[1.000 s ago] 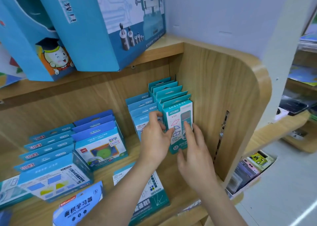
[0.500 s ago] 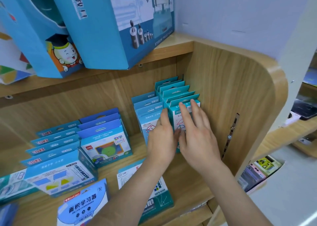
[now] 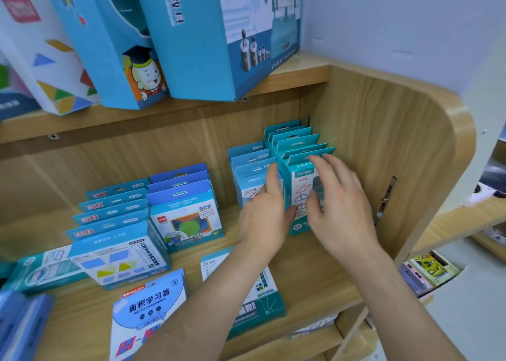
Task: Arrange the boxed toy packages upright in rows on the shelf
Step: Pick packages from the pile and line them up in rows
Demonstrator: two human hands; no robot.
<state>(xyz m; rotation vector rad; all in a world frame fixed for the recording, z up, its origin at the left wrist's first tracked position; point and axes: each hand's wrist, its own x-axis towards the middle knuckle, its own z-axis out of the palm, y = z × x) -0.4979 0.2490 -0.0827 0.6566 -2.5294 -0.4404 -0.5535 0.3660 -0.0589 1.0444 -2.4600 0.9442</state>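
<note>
The right hand (image 3: 339, 207) is lying spread over the face of the front teal box (image 3: 299, 193), fingertips reaching its hang tab. The left hand (image 3: 262, 218) is pointing a straight index finger up along that box's left edge. Its other fingers are turned away, so I cannot tell whether it is pinching the box.

The box is standing upright under the right palm, heading the teal row (image 3: 295, 138) that is running back beyond the fingertips, close to the side panel (image 3: 383, 141) on the far side of the right hand.

The main risk is coming from that high contact. Pushing near the tab could be tipping the box backward, leaning the whole row. Drawing the fingers off the tab might be pulling it forward onto the shelf (image 3: 315, 273). The left index, wedged between rows, could be nudging the light blue row (image 3: 250, 163) beside it askew. The left forearm is passing over a flat package (image 3: 262, 306) and may be dragging it toward the shelf's edge.
</note>
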